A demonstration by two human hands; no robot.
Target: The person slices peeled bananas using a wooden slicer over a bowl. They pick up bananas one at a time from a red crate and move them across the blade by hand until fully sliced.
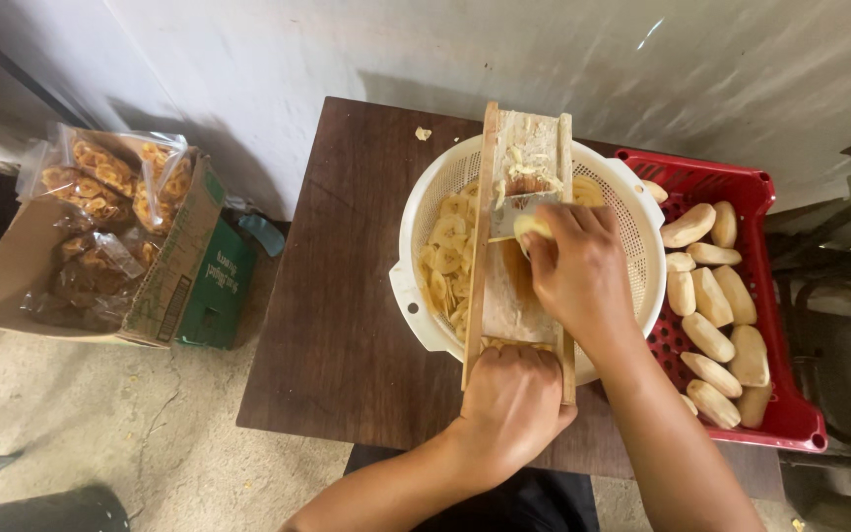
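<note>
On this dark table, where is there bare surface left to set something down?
The dark brown wooden table is bare along its left part, between its left edge and the white plastic colander. The right is crowded: wooden slicer board, both hands, red plastic crate of peeled plantains.

Table's [332,325] left half is sitting open; colander [632,212] and red crate [755,212] are crowding the frame's right, box [189,261] blocking far left.
</note>
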